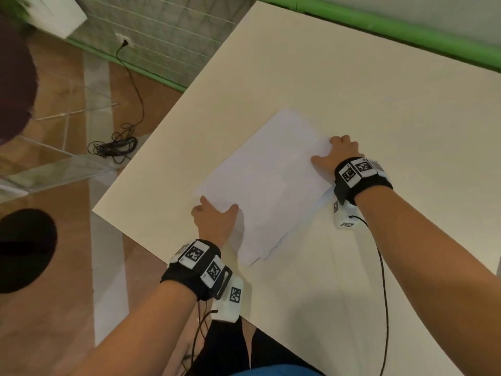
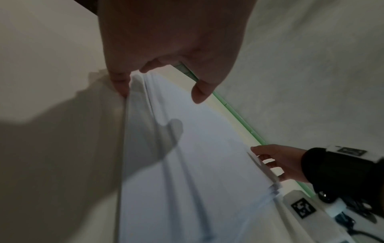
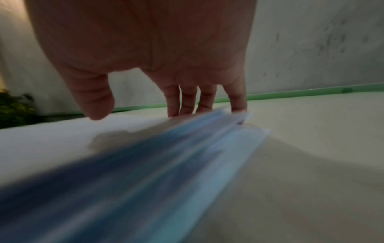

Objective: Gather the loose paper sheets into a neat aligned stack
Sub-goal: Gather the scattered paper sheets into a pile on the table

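two hands: both are on one pile of white paper sheets [image 1: 267,183], at opposite edges.
surface: a cream table [image 1: 352,85], set at an angle in the head view, with the pile lying flat near its middle.
room: a brown wooden floor [image 1: 62,308], a green skirting strip [image 1: 393,25] along a pale wall, a socket with a black cable [image 1: 122,142] bunched on the floor.
container: a clear plastic box [image 1: 54,164] on the floor left of the table; its contents cannot be made out.
left hand [image 1: 214,219]: thumb on top of the sheets, fingers curled at the near-left edge, pinching it.
right hand [image 1: 336,154]: thumb on top, fingertips [image 3: 188,106] down against the far-right edge, gripping the pile.
sheets: edges fan slightly at the right side, not yet flush.
wrists: black bands with printed square markers.
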